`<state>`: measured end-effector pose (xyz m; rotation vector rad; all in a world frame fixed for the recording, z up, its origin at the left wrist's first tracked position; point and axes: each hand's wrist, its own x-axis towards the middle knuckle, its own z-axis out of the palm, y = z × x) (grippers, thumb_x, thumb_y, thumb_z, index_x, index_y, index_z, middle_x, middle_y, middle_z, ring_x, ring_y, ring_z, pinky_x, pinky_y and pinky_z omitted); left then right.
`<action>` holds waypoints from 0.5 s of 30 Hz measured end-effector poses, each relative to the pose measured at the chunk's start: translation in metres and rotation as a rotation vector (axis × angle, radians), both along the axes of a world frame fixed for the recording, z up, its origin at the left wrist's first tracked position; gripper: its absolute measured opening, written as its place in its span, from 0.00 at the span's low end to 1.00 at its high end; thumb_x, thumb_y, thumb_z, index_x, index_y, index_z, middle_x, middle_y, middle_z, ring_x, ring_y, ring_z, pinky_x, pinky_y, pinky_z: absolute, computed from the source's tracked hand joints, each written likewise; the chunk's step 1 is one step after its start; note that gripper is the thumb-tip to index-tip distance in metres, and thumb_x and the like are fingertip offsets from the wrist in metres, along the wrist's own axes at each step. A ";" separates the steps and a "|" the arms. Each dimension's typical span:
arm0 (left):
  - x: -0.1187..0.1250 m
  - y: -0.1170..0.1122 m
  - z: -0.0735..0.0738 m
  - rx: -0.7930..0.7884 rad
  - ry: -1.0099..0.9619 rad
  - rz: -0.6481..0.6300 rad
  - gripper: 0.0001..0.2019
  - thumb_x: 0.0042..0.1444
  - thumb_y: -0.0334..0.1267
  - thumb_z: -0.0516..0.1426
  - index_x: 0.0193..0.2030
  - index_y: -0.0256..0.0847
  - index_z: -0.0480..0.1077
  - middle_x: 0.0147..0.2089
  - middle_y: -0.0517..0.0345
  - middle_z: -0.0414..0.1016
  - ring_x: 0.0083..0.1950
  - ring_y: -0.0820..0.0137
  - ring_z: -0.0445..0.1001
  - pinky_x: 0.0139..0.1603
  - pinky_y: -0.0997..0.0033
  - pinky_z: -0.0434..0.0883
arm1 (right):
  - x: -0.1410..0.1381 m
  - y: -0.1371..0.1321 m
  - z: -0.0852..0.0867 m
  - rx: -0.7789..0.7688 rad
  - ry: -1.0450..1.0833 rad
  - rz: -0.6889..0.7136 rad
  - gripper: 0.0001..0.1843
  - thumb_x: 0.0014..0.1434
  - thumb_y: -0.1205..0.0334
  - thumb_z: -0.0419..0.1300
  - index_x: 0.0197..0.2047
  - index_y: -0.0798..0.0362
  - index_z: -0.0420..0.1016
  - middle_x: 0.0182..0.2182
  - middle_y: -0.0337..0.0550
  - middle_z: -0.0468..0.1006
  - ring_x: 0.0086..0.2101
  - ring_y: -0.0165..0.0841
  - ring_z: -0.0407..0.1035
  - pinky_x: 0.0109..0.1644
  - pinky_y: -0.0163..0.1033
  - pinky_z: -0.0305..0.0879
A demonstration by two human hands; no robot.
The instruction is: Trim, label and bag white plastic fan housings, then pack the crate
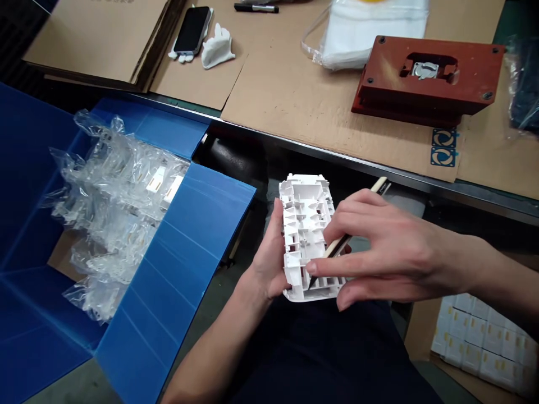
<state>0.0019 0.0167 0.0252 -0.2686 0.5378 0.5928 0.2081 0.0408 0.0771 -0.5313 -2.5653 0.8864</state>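
Observation:
A white plastic housing (309,196) with ribs and small compartments on its upper face lies in front of my lap. My left hand (264,261) grips it along its left side, thumb on the edge. In my right hand (391,252) is a slim, pointed cream-and-black tool (336,246); whether it is a pen or tweezers I cannot tell. Its dark tip points into a compartment near the housing's lower end. The index finger reaches along the housing near that tip. My right hand hides part of the housing's right side.
Left, an open blue box (177,252) holds several bagged white parts (122,185). On the cardboard-covered bench (286,106) are a phone (192,31), a white glove (218,47), a marker (256,8) and a red-brown fixture (429,84). Lower right, a carton holds white pieces (480,336).

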 end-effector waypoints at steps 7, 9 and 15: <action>0.004 -0.007 0.000 -0.044 -0.095 -0.016 0.35 0.64 0.64 0.46 0.63 0.36 0.68 0.49 0.46 0.81 0.51 0.55 0.80 0.53 0.61 0.75 | -0.010 0.008 -0.003 -0.118 0.013 0.131 0.25 0.61 0.43 0.63 0.57 0.46 0.77 0.38 0.43 0.74 0.38 0.32 0.66 0.51 0.46 0.56; 0.005 -0.008 0.000 -0.044 -0.112 -0.012 0.35 0.65 0.63 0.46 0.63 0.36 0.69 0.49 0.45 0.82 0.51 0.56 0.80 0.53 0.61 0.75 | -0.010 0.007 -0.005 -0.143 0.029 0.132 0.25 0.61 0.44 0.64 0.57 0.47 0.77 0.37 0.43 0.74 0.38 0.32 0.66 0.52 0.46 0.56; 0.007 -0.007 0.001 -0.084 -0.102 -0.033 0.34 0.65 0.63 0.46 0.62 0.36 0.69 0.47 0.45 0.82 0.48 0.56 0.81 0.51 0.60 0.76 | -0.010 0.004 -0.009 -0.150 0.064 0.123 0.25 0.59 0.43 0.65 0.54 0.48 0.79 0.37 0.43 0.75 0.38 0.33 0.67 0.52 0.46 0.56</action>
